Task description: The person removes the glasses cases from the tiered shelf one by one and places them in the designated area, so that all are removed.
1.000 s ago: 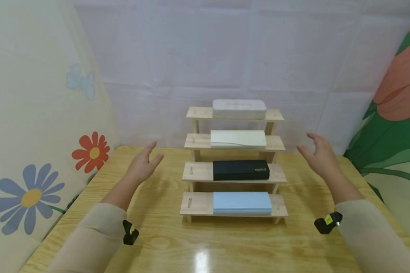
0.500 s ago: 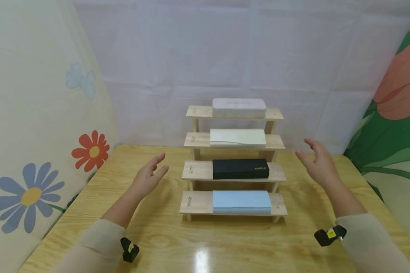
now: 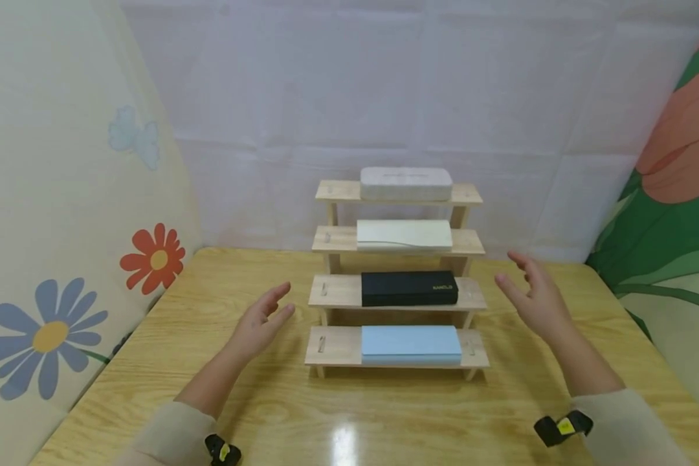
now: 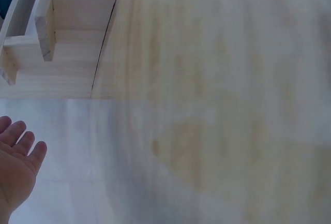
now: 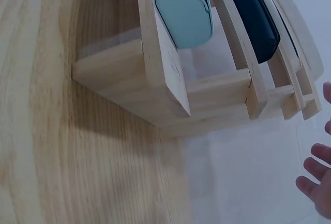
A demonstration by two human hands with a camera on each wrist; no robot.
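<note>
Cases (image 3: 410, 342) lay on the rack (image 3: 339, 348) between my left hand (image 3: 259, 327) and right hand (image 3: 536, 301), both loosely spread, touching nothing; I judged this the reach, the next move calling for closing inward.

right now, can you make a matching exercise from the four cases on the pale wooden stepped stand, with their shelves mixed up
1. light blue rectangular case
2. long black rectangular case
3. off-white case with curved flap
4. white rounded box

A. top shelf
B. bottom shelf
C. second shelf from top
D. second shelf from bottom

Pairs: 1-B, 2-D, 3-C, 4-A
</note>
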